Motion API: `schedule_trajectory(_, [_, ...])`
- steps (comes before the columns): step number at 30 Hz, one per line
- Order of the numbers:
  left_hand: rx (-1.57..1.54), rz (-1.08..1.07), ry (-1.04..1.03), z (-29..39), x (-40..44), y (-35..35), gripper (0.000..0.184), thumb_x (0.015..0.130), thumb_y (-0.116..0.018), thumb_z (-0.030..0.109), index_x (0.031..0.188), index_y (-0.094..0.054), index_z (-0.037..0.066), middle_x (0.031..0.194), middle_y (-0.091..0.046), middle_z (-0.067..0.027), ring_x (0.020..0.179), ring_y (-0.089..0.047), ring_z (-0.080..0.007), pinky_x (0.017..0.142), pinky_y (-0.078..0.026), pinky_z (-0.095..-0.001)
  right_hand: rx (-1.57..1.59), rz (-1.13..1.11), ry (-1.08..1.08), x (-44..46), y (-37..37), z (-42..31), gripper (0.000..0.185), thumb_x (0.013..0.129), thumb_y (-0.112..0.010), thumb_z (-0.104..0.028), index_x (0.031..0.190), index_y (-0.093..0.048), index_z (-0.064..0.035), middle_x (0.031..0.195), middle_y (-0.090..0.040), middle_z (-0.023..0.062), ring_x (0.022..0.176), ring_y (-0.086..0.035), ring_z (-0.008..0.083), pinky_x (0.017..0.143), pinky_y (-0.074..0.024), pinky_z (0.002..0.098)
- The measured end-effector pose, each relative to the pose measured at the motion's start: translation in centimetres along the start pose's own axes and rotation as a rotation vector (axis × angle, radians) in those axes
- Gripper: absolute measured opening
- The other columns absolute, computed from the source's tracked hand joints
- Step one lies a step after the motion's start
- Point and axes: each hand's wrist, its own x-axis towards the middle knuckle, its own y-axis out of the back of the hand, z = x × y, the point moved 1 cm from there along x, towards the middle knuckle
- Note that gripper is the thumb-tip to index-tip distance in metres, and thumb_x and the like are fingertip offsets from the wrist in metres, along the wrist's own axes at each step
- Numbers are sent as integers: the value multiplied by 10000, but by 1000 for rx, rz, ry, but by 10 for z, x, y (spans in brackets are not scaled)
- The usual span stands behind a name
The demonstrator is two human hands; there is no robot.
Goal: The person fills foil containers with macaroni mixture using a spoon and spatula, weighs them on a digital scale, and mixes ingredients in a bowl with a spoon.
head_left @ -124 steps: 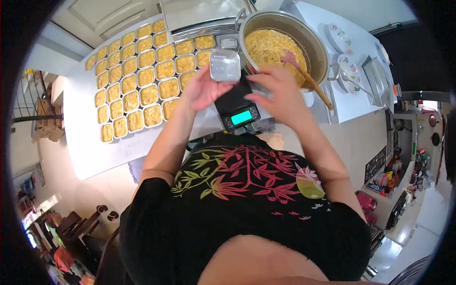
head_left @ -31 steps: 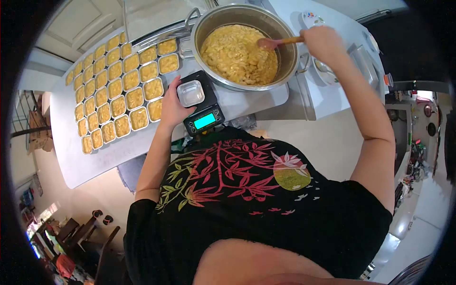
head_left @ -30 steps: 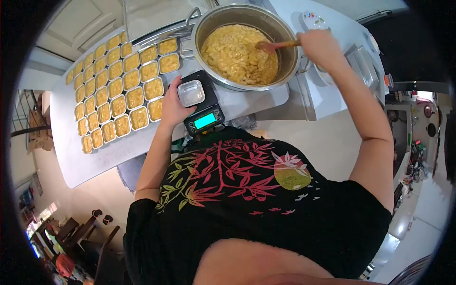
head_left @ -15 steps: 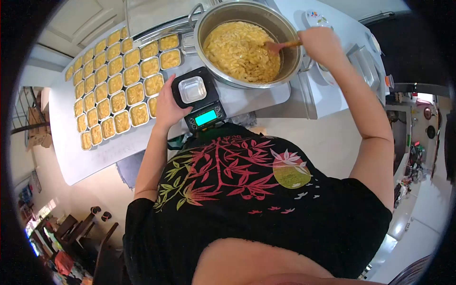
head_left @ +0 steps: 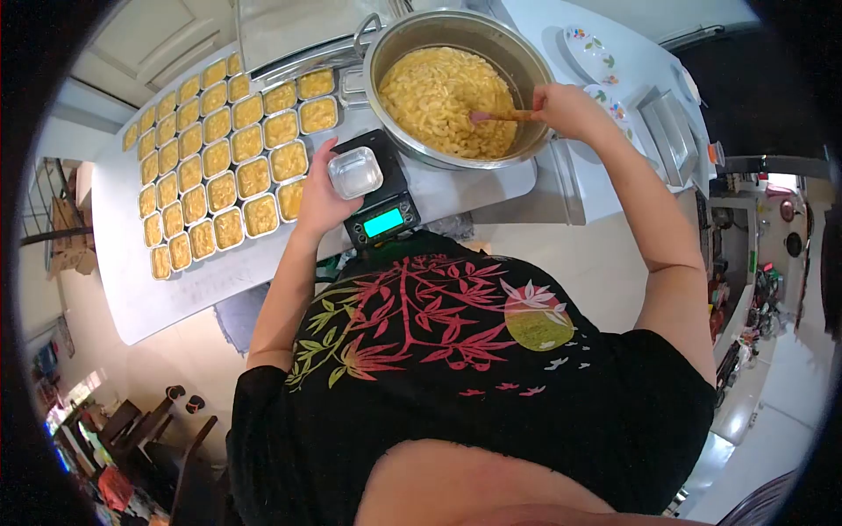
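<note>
My right hand [head_left: 568,111] is closed round the wooden handle of a spoon [head_left: 504,116], whose pinkish head rests in the yellow food [head_left: 443,96] inside a large metal pot [head_left: 537,66]. My left hand [head_left: 326,195] holds an empty foil tray [head_left: 355,173] by its left side, at the black scale [head_left: 399,187] with a lit display. Whether the tray touches the scale cannot be made out. Left of that hand, several foil trays filled with yellow food [head_left: 253,176] stand in rows on the white table [head_left: 167,302].
Behind the filled trays lies a large metal tray [head_left: 294,31]. A small stack of foil trays [head_left: 353,86] sits between them and the pot. To the right of the pot are floral plates [head_left: 589,54] and a rectangular metal container [head_left: 671,136].
My left hand has gone from beside the scale to gripping the foil tray. My right hand and the spoon have moved lower and a little left in the pot.
</note>
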Motion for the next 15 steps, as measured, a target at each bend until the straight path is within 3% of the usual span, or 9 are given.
schedule_trajectory(5, [-52,13,53,31,-3,28,967,564,-806,67,1386,-298,76,1090,-565,-132,1025,-592,-245,886,-480,-350,121,-28,-54,-12,5,-3,144,792,-683,-163,856,-655,-36,727,-655,144,590,-622,240,572,-485,370])
schedule_trajectory(10, [-54,29,-13,56,3,58,998,565,-836,73,1374,-252,93,1118,-573,-157,1017,-598,-259,904,-471,-356,256,41,-151,-41,-5,-12,184,783,-696,-179,868,-661,-20,676,-632,134,513,-590,219,536,-470,366])
schedule_trajectory(13, [-17,52,-74,75,8,68,1007,556,-853,80,1370,-259,98,1121,-579,-156,1031,-591,-253,887,-467,-348,283,76,-175,-54,-11,-12,184,778,-698,-187,859,-673,-24,819,-673,183,790,-641,348,715,-491,423])
schedule_trajectory(15, [-9,49,-95,77,13,72,1019,549,-861,82,1372,-260,100,1128,-583,-148,1030,-591,-250,854,-466,-341,360,87,-191,-57,-18,-8,186,780,-703,-193,858,-674,-27,766,-665,171,715,-641,316,672,-493,409])
